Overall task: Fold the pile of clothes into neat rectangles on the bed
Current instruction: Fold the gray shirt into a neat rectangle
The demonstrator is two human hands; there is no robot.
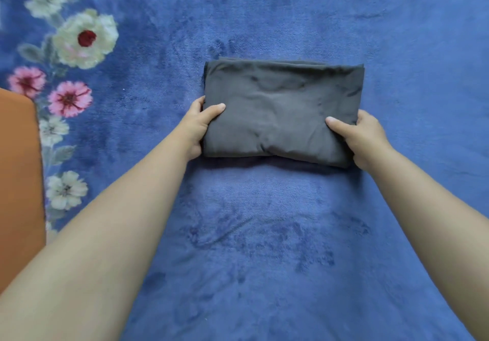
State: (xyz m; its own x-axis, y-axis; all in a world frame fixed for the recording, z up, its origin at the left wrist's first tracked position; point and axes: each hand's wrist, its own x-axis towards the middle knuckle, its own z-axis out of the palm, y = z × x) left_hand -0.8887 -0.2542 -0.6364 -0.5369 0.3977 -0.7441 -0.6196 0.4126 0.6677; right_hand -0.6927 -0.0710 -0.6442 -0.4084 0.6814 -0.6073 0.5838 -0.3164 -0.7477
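A dark grey garment (281, 107), folded into a thick rectangle, lies in the middle of the blue bed cover (264, 234). My left hand (198, 126) grips its left end, thumb on top and fingers tucked underneath. At the right end my right hand (362, 136) holds it the same way, thumb pressed on the top layer. The near edge of the garment looks slightly raised, with a shadow beneath it. Most of my fingers are hidden under the cloth.
A floral band of white and pink flowers (71, 81) runs down the left side of the cover. An orange fabric piece (18, 181) lies at the left edge. Plain blue cover surrounds the garment on the near, far and right sides.
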